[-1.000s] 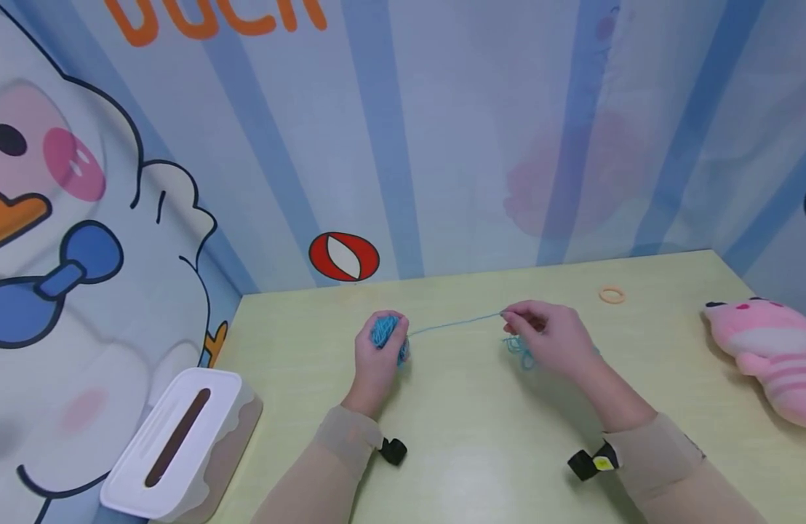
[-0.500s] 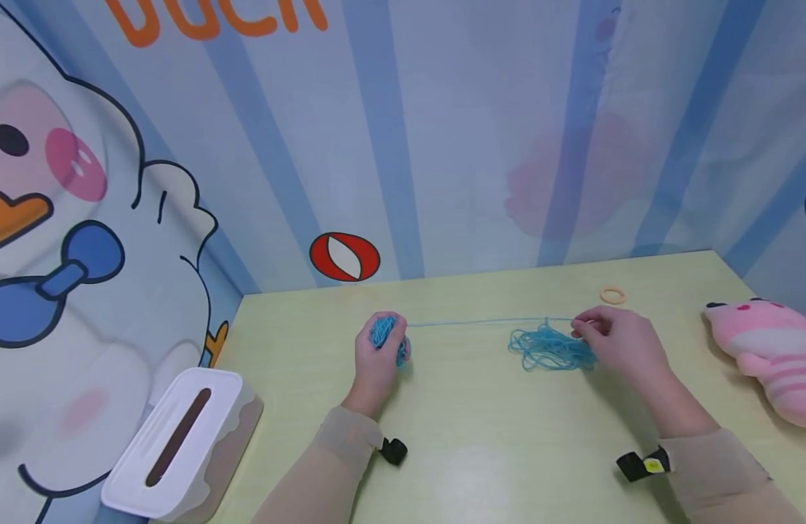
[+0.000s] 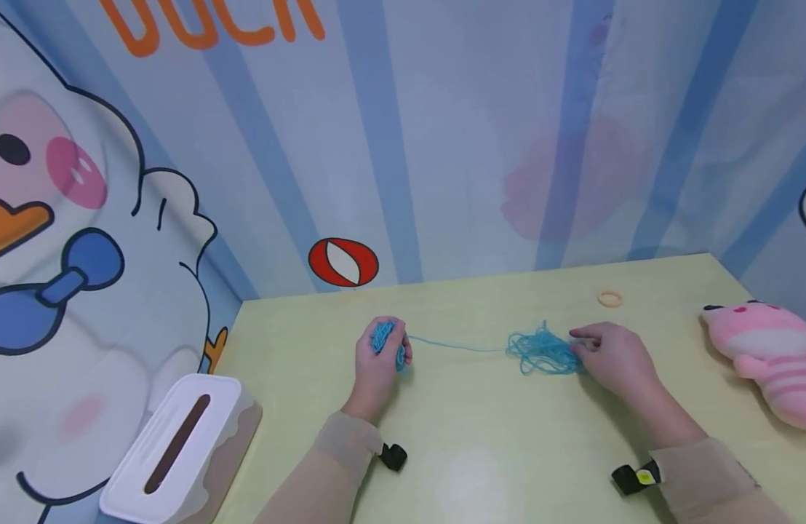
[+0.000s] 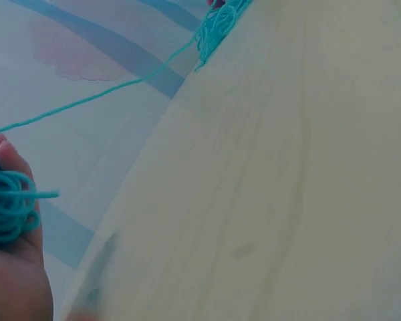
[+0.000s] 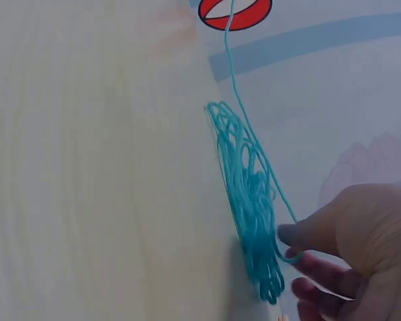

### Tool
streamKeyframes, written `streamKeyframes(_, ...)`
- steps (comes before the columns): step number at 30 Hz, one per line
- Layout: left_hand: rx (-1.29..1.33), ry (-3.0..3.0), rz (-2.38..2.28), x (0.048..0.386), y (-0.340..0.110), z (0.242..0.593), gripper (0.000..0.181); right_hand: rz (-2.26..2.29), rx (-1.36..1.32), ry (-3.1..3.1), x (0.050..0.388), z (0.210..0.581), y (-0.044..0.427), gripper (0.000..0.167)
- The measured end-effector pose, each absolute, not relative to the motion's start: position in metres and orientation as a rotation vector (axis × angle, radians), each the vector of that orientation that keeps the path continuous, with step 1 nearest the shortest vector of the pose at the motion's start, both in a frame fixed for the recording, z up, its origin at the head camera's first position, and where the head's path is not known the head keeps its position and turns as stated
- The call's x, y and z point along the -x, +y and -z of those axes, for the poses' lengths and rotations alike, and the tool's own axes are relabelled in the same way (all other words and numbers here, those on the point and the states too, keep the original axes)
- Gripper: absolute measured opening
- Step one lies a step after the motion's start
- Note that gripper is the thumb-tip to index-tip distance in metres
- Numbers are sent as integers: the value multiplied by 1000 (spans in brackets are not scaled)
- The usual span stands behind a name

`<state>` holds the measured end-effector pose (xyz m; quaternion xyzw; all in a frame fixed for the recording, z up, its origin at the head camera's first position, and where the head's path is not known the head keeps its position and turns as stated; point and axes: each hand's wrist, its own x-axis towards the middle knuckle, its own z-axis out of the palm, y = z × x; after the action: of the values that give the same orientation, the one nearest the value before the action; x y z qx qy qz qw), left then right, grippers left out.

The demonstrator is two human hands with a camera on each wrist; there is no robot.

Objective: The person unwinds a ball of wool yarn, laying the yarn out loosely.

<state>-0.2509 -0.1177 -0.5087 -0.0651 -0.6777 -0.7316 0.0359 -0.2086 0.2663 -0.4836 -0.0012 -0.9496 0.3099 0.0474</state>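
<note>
My left hand [image 3: 380, 360] grips a small wound bundle of blue yarn [image 3: 383, 336]; its coils and a short loose end show in the left wrist view. From this bundle a strand [image 3: 455, 347] runs, slightly slack, to a loose heap of the same yarn [image 3: 543, 352] on the table. My right hand [image 3: 615, 360] is at the heap's right end. In the right wrist view, the strand passes behind the right thumb [image 5: 314, 231] and bends out between thumb and forefinger, lightly held.
An orange ring [image 3: 609, 298] lies behind the right hand. A pink striped plush toy [image 3: 776, 364] is at the table's right, and a white lidded box with a slot [image 3: 180, 444] at the left. A printed curtain [image 3: 455, 145] hangs along the back edge.
My right hand moved right, drawing the strand out taut, then lowered to the heap, and the strand slackened. The heap came into view. My left hand stayed in place.
</note>
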Motion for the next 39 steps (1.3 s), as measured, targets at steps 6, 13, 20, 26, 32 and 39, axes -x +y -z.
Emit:
streamKeyframes(6,236,-2123,2258,250,-118,509,51,-1005,-200,-2511,204,483,212,31)
streamKeyframes(13,265,-2149,2290,249,-117,507,49,-1068,-459,-2411,203,479,138,31)
streamKeyframes(20,362,-2127,2315,250,-116,508,52,-1195,-591,-2604,213,478,94,44)
streamKeyframes(26,415,-2128,2292,251,-116,509,48,-1274,-563,-2676,219,484,79,42)
streamKeyframes(32,414,-2130,2279,251,-115,510,32,-1278,-441,-2644,217,486,82,22)
streamKeyframes(39,359,-2163,2282,249,-117,509,48,-1345,-371,-2576,211,475,113,22)
